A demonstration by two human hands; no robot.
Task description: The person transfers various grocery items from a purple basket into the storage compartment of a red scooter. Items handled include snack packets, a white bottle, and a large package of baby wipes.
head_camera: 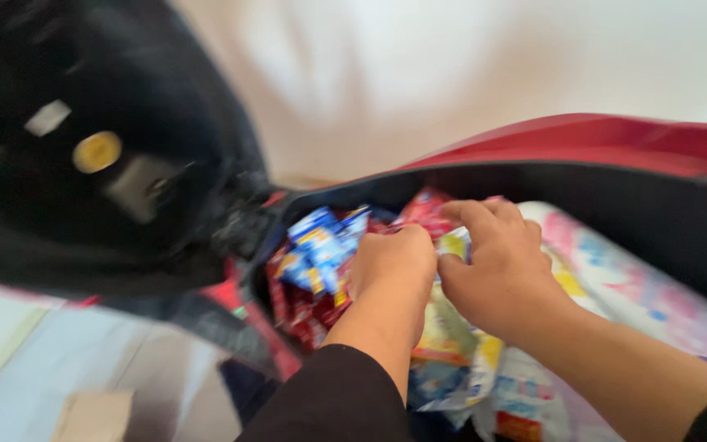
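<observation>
Left hand (393, 263) curled shut, knuckles down in the blue and red snack packets (321, 245), right hand (497, 266) half-closed, fingers pinching a yellow packet (454, 243), both inside red compartment (615, 143), pale pink-printed bag (640, 295) at right, black raised lid (83, 147) at left, blurred pale wall (452, 65) behind, light floor (59, 360) below.

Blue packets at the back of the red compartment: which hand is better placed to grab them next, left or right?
Left, likely. The left hand already sits against the blue packets. The right hand lies further right, fingers curled on a yellow-and-white packet, so it looks occupied. The image is blurred, so neither grip can be confirmed.
</observation>
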